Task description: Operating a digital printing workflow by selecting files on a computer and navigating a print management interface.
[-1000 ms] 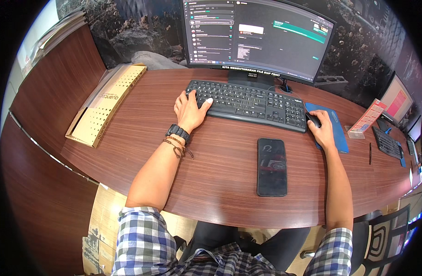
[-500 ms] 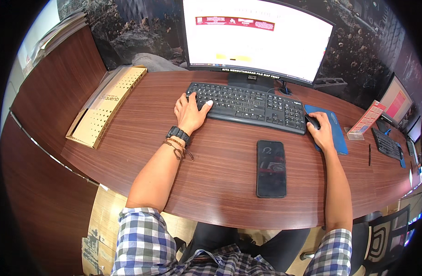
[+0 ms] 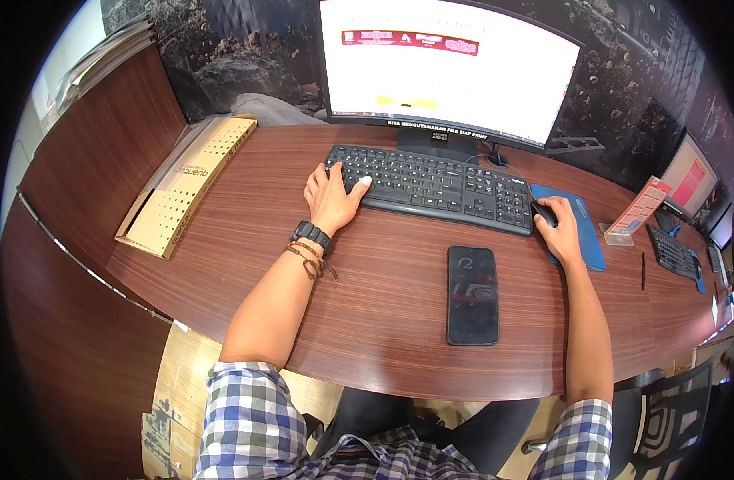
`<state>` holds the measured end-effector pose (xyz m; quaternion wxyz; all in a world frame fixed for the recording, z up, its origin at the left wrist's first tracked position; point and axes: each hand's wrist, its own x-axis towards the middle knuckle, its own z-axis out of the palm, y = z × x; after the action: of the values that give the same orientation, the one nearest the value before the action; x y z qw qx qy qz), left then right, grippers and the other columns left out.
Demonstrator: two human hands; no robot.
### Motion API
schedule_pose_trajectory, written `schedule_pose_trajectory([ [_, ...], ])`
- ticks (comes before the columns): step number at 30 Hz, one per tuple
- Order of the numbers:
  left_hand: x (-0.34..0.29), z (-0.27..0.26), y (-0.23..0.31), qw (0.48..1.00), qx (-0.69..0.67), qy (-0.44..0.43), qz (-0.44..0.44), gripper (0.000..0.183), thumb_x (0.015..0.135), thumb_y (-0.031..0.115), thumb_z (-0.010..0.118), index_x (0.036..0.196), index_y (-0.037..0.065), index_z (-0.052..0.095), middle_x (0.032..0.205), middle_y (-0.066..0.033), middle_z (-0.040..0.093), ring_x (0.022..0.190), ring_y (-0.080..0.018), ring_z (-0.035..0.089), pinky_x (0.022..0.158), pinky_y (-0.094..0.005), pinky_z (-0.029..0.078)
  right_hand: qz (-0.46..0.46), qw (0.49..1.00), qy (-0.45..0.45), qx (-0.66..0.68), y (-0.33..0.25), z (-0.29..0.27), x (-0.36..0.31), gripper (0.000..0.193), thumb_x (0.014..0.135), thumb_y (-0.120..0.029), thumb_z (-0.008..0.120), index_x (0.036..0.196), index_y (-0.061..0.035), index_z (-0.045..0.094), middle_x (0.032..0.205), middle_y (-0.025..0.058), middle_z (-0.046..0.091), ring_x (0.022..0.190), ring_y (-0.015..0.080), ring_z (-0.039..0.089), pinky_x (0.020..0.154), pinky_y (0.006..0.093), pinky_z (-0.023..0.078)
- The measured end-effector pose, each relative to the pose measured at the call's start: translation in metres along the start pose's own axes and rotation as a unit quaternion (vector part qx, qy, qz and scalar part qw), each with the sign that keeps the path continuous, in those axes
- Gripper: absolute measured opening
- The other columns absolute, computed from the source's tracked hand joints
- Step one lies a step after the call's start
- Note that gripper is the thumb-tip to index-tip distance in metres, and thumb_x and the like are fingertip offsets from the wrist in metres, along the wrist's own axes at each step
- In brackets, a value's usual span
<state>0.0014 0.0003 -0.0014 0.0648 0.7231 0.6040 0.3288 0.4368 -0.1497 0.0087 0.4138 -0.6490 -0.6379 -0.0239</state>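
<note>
"Keyboard [image 3: 431, 180] position?"

"Black, full-size, on the brown wood-grain worktop [image 3: 367, 320], in front of the large monitor [image 3: 503, 76]. Sits slightly askew, right end nearer the person."

"Left hand [image 3: 332, 198]?"

"At the keyboard's left end. Fingers spread and loosely bent over the keys, thumb out to the side above the near edge. Nothing grasped. Cannot tell whether any key is pressed. Black watch [image 3: 311, 234] on that wrist, beaded bracelets [image 3: 305, 252] just beside it."

"Right hand [image 3: 562, 234]?"

"Grasping the black mouse [image 3: 544, 212], fingers curled over it, palm down. Mouse lies just right of the keyboard, on a blue mouse pad [image 3: 588, 242] partly covered by the hand."

"Display content?"

"Mostly white page, dark red banner near the top, small yellow patch low down. Print not transcribed."

"Other items?"

"Dark phone [image 3: 472, 296], flat, between the forearms, near the worktop's front edge. Perforated cardboard box [image 3: 183, 196] well to the left, by the wooden partition [image 3: 103, 120]. To the right, beyond the pad: upright red-and-white sign [image 3: 643, 204] in a clear stand, dark pen [image 3: 644, 272], second keyboard [image 3: 672, 250]."
</note>
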Motion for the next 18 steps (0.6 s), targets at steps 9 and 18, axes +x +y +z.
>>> schedule_pose_trajectory([
  [9,0.0006,-0.0003,0.0000,1.000,0.002,-0.001,0.001,0.081,0.092,0.058,0.063,0.147,0.002,0.044,0.154,-0.0306,0.032,0.145,-0.0459,0.025,0.118,-0.0570,0.018,-0.006,1.000,0.002,-0.004,0.0003,-0.0003,0.0003,0.032,0.081,-0.011,0.071,0.112,-0.0022,0.068,0.115,0.0153,0.061,0.111,0.0337,0.061,0.099,0.0395,0.048],
  [18,0.0001,-0.0017,0.0023,1.000,-0.004,-0.003,0.000,0.081,0.092,0.058,0.063,0.147,0.002,0.044,0.154,-0.0311,0.032,0.145,-0.0459,0.025,0.118,-0.0571,0.018,-0.008,1.000,0.006,-0.005,0.0013,-0.0002,-0.0001,0.032,0.081,-0.011,0.071,0.111,-0.0023,0.068,0.114,0.0154,0.061,0.109,0.0337,0.061,0.097,0.0396,0.048],
])
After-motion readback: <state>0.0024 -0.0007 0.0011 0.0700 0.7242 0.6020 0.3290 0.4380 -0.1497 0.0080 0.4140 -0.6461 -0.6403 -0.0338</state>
